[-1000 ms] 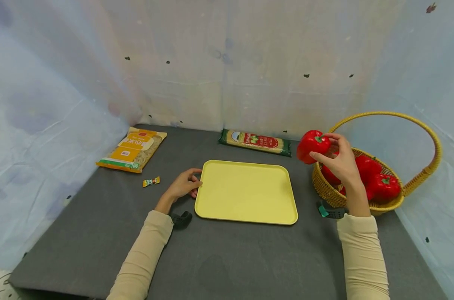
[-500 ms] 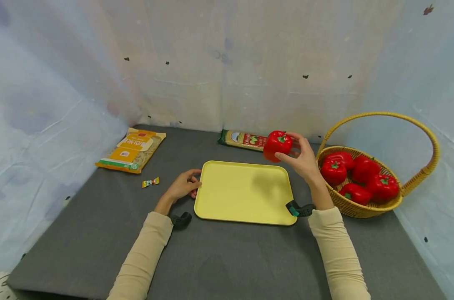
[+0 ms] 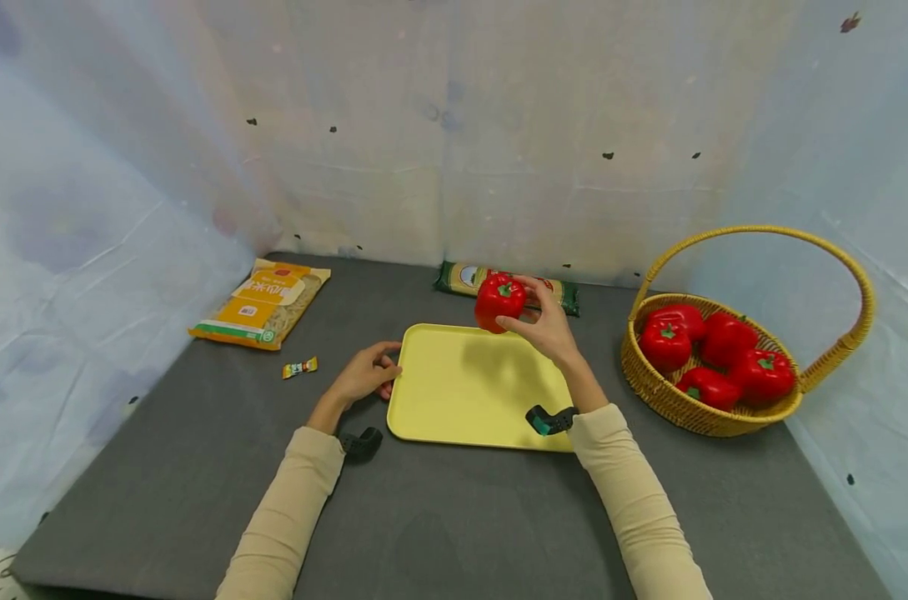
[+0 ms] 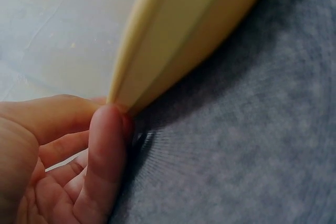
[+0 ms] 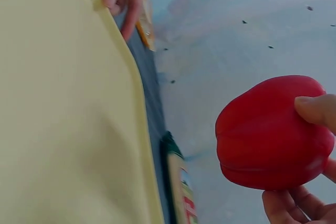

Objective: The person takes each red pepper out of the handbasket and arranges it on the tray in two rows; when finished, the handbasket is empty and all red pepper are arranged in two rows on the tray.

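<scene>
My right hand [image 3: 547,327] holds a red bell pepper [image 3: 499,302] by its side, thumb on one face and fingers on the other. The pepper hangs over the far part of a yellow tray [image 3: 454,392], casting a shadow on it. In the right wrist view the smooth red pepper [image 5: 273,135] fills the lower right. My left hand [image 3: 363,372] pinches the tray's left rim between thumb and fingers. The left wrist view shows the thumb [image 4: 107,150] pressed against the tray edge [image 4: 157,51].
A wicker basket [image 3: 652,392] with a tall handle stands at the right, holding several red peppers. A green-ended pasta packet [image 3: 454,279] lies behind the tray. On the left are an orange-and-yellow food bag [image 3: 262,304] and a small wrapped candy [image 3: 299,367].
My right hand has carried the pepper leftward from above the basket to over the tray's far side. My left hand keeps its place at the tray's rim.
</scene>
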Tool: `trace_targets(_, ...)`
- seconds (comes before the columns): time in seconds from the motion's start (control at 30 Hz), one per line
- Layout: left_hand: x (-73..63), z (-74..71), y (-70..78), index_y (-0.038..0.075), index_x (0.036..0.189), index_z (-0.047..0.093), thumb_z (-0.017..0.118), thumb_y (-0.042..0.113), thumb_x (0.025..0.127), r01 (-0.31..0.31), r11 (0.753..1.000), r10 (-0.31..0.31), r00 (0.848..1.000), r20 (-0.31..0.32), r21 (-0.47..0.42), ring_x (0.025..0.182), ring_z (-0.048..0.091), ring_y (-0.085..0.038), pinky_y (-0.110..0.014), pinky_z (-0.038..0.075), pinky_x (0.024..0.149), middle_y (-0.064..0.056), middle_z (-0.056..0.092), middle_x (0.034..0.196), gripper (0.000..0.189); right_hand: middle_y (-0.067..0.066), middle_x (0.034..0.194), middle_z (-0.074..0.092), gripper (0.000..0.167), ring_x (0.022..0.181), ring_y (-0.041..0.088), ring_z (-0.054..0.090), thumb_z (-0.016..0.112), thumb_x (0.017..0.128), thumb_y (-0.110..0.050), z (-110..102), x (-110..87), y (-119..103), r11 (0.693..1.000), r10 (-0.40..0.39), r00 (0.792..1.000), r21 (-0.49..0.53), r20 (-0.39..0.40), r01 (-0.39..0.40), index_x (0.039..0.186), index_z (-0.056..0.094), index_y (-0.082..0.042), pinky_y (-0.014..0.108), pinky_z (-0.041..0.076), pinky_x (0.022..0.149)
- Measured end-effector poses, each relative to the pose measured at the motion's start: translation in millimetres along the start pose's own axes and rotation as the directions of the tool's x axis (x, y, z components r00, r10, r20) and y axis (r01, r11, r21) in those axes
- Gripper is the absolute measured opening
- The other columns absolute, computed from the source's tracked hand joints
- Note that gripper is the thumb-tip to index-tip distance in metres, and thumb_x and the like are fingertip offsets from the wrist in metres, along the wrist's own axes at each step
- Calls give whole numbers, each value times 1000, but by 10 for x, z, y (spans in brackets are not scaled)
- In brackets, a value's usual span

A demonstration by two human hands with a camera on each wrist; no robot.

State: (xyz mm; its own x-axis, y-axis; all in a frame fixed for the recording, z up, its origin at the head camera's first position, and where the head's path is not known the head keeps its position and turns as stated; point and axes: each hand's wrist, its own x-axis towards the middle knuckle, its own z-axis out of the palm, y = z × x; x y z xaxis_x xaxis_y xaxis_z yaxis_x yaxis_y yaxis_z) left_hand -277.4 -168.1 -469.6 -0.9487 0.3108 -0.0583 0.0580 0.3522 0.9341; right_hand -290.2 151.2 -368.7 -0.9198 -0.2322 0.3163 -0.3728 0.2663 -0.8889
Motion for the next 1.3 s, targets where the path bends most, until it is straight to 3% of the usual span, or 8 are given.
trace_targets(0.23, 11, 11, -23, 7, 139, 41, 59, 9, 92, 11, 1000, -11, 1000, -21, -25, 58, 60, -20, -35, 55, 53, -15, 56, 87, 50, 14, 131, 46, 73, 116, 31, 49, 76, 78, -15, 278, 124, 237, 999, 17, 1000, -32, -8, -18, 140, 37, -12, 44, 44, 97)
trace_targets(0.43, 3, 12, -13, 5, 139, 40, 60, 8, 91, 0, 1000, -1, 1000, -16, -29, 58, 59, -19, -34, 54, 53, -14, 57, 86, 51, 20, 129, 46, 72, 118, 35, 45, 76, 77, -9, 458, 125, 175, 1000, 24, 1000, 6, 10, -24, 138, 37, -1, 49, 41, 98)
trace_targets(0.57, -76, -1, 152, -1, 139, 37, 58, 4, 92, -1, 999, 2, 1000, 6, -43, 59, 59, -20, -33, 54, 53, -16, 56, 86, 52, 24, 128, 46, 69, 115, 39, 46, 74, 78, -4, 561, 84, 48, 1000, -2, 1000, -4, 25, 2, 136, 38, 5, 50, 43, 96)
trace_targets(0.7, -142, -14, 286, -4, 139, 35, 56, 2, 92, 0, 999, 1, 1000, 22, -47, 59, 60, -21, -33, 54, 54, -18, 56, 87, 53, 27, 127, 45, 68, 114, 41, 48, 73, 78, -2, 663, 88, 61, 1000, -9, 999, 2, 37, 9, 136, 38, 6, 52, 42, 96)
trace_targets(1.0, -140, -11, 252, -5, 139, 35, 56, 2, 92, -8, 997, 10, 999, 30, -74, 59, 59, -20, -31, 54, 53, -21, 55, 88, 52, 27, 130, 44, 70, 115, 41, 49, 72, 80, -2, 828, 126, 147, 999, 48, 996, 18, 80, -50, 139, 35, 5, 47, 44, 96)
trace_targets(1.3, -110, -14, 197, -5, 139, 34, 55, 1, 92, -12, 996, 15, 999, 35, -86, 59, 59, -21, -32, 54, 53, -23, 55, 88, 52, 27, 133, 41, 70, 116, 43, 48, 70, 81, -1, 895, 119, 137, 999, 41, 994, -7, 102, -40, 140, 33, 5, 47, 44, 96)
